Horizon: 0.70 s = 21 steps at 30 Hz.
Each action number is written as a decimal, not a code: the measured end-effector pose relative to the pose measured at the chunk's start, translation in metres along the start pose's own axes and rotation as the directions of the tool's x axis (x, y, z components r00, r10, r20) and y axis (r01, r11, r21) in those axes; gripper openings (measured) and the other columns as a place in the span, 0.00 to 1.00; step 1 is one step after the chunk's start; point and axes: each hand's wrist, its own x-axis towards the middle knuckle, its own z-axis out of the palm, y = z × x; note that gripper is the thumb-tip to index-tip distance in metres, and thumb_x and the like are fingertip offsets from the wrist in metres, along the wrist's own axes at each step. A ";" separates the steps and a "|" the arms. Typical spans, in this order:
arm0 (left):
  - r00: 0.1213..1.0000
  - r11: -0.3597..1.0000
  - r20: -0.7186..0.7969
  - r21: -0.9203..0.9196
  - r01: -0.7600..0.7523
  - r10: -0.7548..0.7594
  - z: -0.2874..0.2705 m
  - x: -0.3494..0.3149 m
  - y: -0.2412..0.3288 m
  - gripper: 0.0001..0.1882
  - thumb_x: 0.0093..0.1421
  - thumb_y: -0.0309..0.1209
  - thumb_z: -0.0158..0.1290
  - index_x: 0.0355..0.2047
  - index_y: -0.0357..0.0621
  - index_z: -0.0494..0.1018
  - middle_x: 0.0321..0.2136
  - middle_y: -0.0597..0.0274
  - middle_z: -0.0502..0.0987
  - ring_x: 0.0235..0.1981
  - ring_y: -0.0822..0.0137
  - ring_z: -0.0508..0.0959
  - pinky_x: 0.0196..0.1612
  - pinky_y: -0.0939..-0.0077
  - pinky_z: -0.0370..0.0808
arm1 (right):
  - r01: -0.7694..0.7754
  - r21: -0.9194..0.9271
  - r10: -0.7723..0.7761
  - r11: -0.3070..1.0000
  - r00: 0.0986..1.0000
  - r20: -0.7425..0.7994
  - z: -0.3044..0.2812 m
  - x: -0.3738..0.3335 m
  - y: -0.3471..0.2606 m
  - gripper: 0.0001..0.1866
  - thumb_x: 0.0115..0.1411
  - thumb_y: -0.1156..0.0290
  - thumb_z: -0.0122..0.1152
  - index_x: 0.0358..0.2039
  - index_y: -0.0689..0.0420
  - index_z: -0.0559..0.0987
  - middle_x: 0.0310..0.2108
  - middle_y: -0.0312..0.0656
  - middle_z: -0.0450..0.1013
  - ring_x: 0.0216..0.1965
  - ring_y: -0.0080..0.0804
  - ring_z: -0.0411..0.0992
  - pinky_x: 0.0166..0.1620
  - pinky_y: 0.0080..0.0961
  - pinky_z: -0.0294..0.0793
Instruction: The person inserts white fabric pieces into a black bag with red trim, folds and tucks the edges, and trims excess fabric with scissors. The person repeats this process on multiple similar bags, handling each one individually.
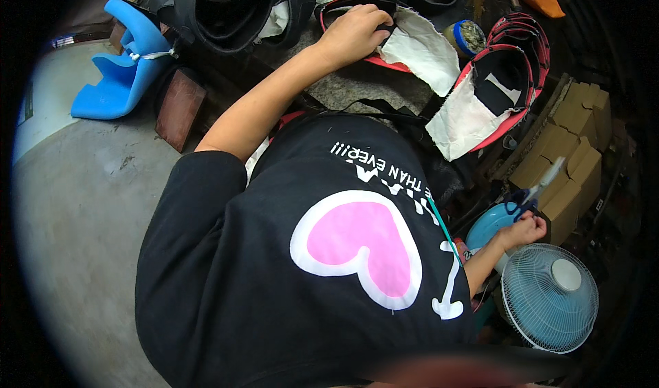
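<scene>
At the top middle, my left hand (353, 34) is closed over the edge of a red and black shoe upper (336, 7), its fingers curled into the dark opening. White lining cloth (422, 50) flares out from that piece toward the right. My right hand (523, 231) is low at the far right, away from the work surface, with curled fingers around the dark blue handles of a pair of scissors (542, 185). The blades point up and are blurred. Several similar red and black uppers (511, 72) with white lining lie nested to the right of my left hand.
Black uppers (233, 17) crowd the back left, beside a blue moulded piece (127, 65) tied with white string. A brown block (180, 110) stands below it. A blue-rimmed jar (469, 37) sits between the red uppers. Cardboard boxes (559, 158) and a fan (549, 299) flank my right hand.
</scene>
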 end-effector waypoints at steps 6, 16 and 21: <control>0.992 0.986 0.127 -0.167 0.015 0.006 0.004 0.012 0.026 0.16 0.58 0.37 0.58 0.43 0.41 0.76 0.39 0.53 0.77 0.44 0.56 0.77 0.48 0.66 0.73 | -0.176 0.290 0.074 0.941 0.940 0.332 0.097 -0.037 -0.096 0.17 0.47 0.87 0.54 0.38 0.57 0.69 0.30 0.35 0.65 0.26 0.18 0.65 0.25 0.10 0.57; 0.785 -0.184 0.562 -0.827 0.531 -0.261 -0.001 0.004 0.090 0.27 0.62 0.35 0.55 0.57 0.33 0.60 0.43 0.45 0.77 0.49 0.61 0.77 0.55 0.67 0.73 | 0.115 0.154 -0.190 0.981 0.478 0.858 0.218 -0.141 -0.135 0.17 0.58 0.85 0.50 0.48 0.59 0.66 0.43 0.39 0.66 0.45 0.26 0.69 0.48 0.23 0.70; 0.853 -0.209 0.437 -0.897 0.389 -0.287 -0.015 0.014 0.080 0.14 0.59 0.21 0.44 0.46 0.33 0.68 0.41 0.48 0.78 0.48 0.60 0.77 0.56 0.65 0.73 | -0.394 0.102 0.029 0.914 0.313 0.949 0.240 -0.115 -0.139 0.18 0.62 0.77 0.52 0.53 0.62 0.69 0.45 0.41 0.71 0.49 0.26 0.68 0.51 0.24 0.68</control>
